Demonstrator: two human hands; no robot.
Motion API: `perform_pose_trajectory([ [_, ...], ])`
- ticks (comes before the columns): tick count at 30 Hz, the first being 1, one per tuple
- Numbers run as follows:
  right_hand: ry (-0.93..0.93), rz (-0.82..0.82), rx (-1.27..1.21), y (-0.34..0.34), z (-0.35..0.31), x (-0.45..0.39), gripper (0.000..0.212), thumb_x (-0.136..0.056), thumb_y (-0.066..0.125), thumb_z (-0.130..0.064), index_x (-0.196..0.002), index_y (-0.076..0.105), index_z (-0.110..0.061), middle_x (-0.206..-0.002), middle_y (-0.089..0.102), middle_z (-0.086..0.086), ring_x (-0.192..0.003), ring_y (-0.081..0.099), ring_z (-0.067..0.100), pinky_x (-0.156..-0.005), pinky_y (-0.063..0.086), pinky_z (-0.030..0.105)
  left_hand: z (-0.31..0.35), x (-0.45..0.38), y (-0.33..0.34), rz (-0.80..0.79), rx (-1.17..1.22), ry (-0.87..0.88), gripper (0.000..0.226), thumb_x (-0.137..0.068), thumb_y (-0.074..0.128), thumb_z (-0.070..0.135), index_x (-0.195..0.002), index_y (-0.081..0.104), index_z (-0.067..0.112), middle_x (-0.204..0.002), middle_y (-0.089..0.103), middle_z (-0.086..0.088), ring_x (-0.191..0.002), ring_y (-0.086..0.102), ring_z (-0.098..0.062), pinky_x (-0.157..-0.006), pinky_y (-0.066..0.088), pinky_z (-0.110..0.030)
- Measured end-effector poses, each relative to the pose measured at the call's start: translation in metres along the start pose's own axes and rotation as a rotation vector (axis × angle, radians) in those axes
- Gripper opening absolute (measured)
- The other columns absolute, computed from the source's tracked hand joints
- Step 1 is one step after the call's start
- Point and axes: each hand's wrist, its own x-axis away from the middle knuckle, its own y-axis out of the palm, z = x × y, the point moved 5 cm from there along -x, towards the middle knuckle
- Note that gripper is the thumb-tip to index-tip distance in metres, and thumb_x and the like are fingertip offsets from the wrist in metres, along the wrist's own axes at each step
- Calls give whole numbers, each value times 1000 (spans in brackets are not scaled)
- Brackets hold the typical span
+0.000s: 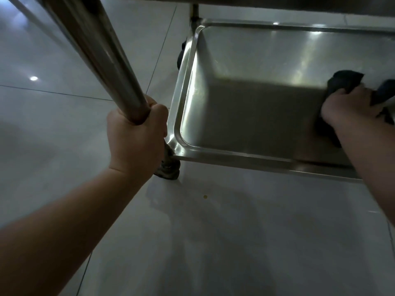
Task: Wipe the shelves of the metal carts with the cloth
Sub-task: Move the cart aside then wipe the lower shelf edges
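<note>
Dark crumpled cloth [344, 82] lies on shiny steel bottom shelf [245, 103].

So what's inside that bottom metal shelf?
Only the dark cloth, gripped by the right hand on the bottom shelf. The shelf's right end runs out of view, and the spot beneath the cloth is hidden.

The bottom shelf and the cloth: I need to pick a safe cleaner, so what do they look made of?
Bottom shelf: likely stainless steel with a brushed, semi-glossy finish; it shows streaked light reflections and a bright rolled rim.
Cloth: dark, soft fabric, bunched in folds under the right hand; the weave is too blurred to tell.
</note>
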Motion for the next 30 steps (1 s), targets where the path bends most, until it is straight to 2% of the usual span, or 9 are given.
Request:
perform_pose_trajectory([
  [3, -86, -37, -8, 18, -59, 30, 65, -96, 32, -56, -155, 38, -30, -168, 28, 9, -154, 21, 39, -125, 14, 52, 2, 2, 2, 17, 0, 26, 15, -74, 60, 22, -63, 51, 17, -56, 46, 0, -55, 46, -23, -58, 43, -45],
  [7, -646, -189, 105, 54, -160, 135, 65, -102, 31, -56, -158, 36, -21, -166, 33, 11, -148, 32, 37, -119, 26, 48, 2, 2, 3, 48, 13, 30, 14, -73, 59, 20, -62, 51, 17, -54, 46, 3, -52, 46, -20, -56, 41, -42],
  [9, -945, -330, 140, 73, -194, 207, 63, -106, 29, -54, -162, 29, -27, -169, 29, 3, -153, 26, 33, -121, 20, 46, 2, 1, 3, 38, -14, 53, 15, -74, 58, 18, -61, 54, 20, -53, 50, 6, -52, 49, -20, -56, 44, -40],
  [14, -1420, -518, 133, 76, -167, 273, 60, -105, 29, -57, -163, 22, -42, -170, 22, -20, -160, 7, 15, -126, 6, 42, -2, 1, -3, 36, -29, 65, 17, -74, 59, 15, -60, 57, 25, -54, 52, 2, -54, 48, -26, -57, 43, -43],
  [17, -1355, -435, 159, 62, -141, 211, 61, -104, 38, -58, -162, 27, -41, -168, 33, -10, -155, 27, 24, -124, 19, 40, -2, 1, -4, 57, -45, 27, 16, -72, 59, 18, -58, 57, 25, -54, 50, -2, -54, 48, -27, -56, 44, -45],
  [20, -977, -200, 164, 40, -135, 104, 60, -106, 37, -54, -159, 38, -26, -157, 46, 19, -139, 46, 43, -115, 37, 47, -3, -1, -3, 53, -62, 24, 14, -72, 59, 20, -60, 53, 14, -56, 48, -13, -53, 48, -29, -52, 45, -45],
  [24, -459, -172, 105, 34, -131, 44, 66, -101, 28, -62, -162, 22, -37, -171, 19, 16, -155, 22, 43, -124, 18, 57, -3, 0, -3, 54, -44, 56, 30, -74, 59, 20, -66, 44, -6, -62, 41, -31, -59, 43, -50, -55, 45, -59],
  [26, -451, -217, 62, 41, -148, 62, 66, -101, 28, -61, -162, 15, -42, -174, 8, 12, -157, 13, 43, -123, 14, 61, -3, 0, -2, 55, -18, 53, 30, -74, 59, 21, -66, 44, -4, -62, 40, -30, -59, 41, -51, -55, 44, -60],
  [30, -753, -346, 122, 60, -204, 134, 65, -104, 26, -57, -165, 17, -35, -174, 12, 6, -158, 12, 37, -124, 14, 52, -5, -1, 0, 44, -26, 52, 27, -76, 59, 21, -61, 45, 3, -59, 40, -24, -57, 41, -46, -53, 43, -55],
])
